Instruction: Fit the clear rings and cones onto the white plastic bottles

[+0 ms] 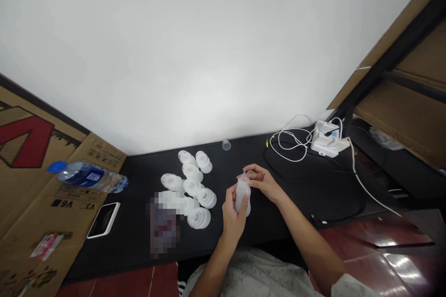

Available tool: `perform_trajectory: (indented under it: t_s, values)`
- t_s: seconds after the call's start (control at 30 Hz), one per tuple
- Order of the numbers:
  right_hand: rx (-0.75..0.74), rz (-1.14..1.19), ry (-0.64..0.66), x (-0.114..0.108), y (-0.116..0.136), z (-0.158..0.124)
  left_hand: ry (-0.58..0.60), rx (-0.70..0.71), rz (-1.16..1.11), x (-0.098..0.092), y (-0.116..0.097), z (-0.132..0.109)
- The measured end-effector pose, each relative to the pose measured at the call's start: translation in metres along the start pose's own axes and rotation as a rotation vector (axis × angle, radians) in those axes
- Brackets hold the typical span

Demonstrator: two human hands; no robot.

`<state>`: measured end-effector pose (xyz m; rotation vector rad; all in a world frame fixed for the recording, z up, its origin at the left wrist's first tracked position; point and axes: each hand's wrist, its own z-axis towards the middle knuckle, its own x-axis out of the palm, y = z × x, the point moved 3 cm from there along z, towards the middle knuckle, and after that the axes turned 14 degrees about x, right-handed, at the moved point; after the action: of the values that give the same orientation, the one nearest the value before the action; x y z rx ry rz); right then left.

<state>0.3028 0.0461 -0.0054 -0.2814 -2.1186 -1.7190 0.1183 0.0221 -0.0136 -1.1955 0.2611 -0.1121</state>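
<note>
A white, translucent baby bottle stands nearly upright in front of me, its clear nipple pointing up. My left hand is wrapped round the bottle's body, with the thumb on the near side. At the bottle's neck, my right hand has its thumb and fingers closed around the collar below the nipple. A clear dome cap rests on the black table near the wall. To the left of my hands stand several similar bottles, some seemingly with clear caps on.
On the right lies a white power strip with plugs and looped white cable. A white-edged phone is at the left, by cardboard where a blue-capped water bottle lies. A pixelated patch hides something near the bottle group.
</note>
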Motion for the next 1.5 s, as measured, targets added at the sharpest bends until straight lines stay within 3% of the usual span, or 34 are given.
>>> perform_trajectory:
  t_s: [0.23, 0.47, 0.63, 0.87, 0.97, 1.03, 1.1, 1.17, 1.3, 1.4, 1.5]
  values:
    - [0.009, 0.016, -0.015, 0.001, -0.002, 0.003, -0.119, 0.075, 0.153, 0.000, 0.000, -0.004]
    - [0.014, 0.051, 0.048, 0.007, 0.005, -0.003, -0.017, 0.054, 0.031, -0.001, -0.002, 0.001]
    - [-0.016, 0.071, -0.101, -0.002, 0.005, 0.000, 0.027, 0.096, 0.187, 0.002, 0.002, 0.001]
    - [-0.038, 0.055, -0.245, 0.006, -0.005, 0.004, -0.094, 0.322, 0.353, 0.006, -0.001, -0.002]
    - [-0.106, 0.056, -0.315, 0.002, 0.000, 0.002, -0.041, 0.271, 0.283, 0.006, -0.004, -0.002]
    - [-0.173, 0.046, -0.458, -0.011, 0.008, 0.004, 0.033, 0.199, 0.176, 0.006, -0.004, -0.003]
    - [-0.238, -0.065, -0.661, -0.027, 0.021, 0.009, 0.051, 0.144, 0.075, 0.005, -0.004, -0.003]
    - [-0.261, -0.321, -0.739, -0.036, 0.035, 0.022, 0.013, 0.113, 0.005, 0.004, -0.004, -0.003]
    - [-0.244, -1.046, -0.489, -0.023, 0.052, 0.070, -0.029, 0.059, -0.082, 0.003, -0.001, -0.001]
    - [-0.249, -1.228, -0.432, -0.006, 0.051, 0.109, -0.051, 0.027, -0.111, 0.003, 0.001, -0.001]
    - [-0.234, -1.309, -0.463, 0.009, 0.041, 0.139, -0.070, 0.005, -0.161, 0.004, 0.004, -0.002]
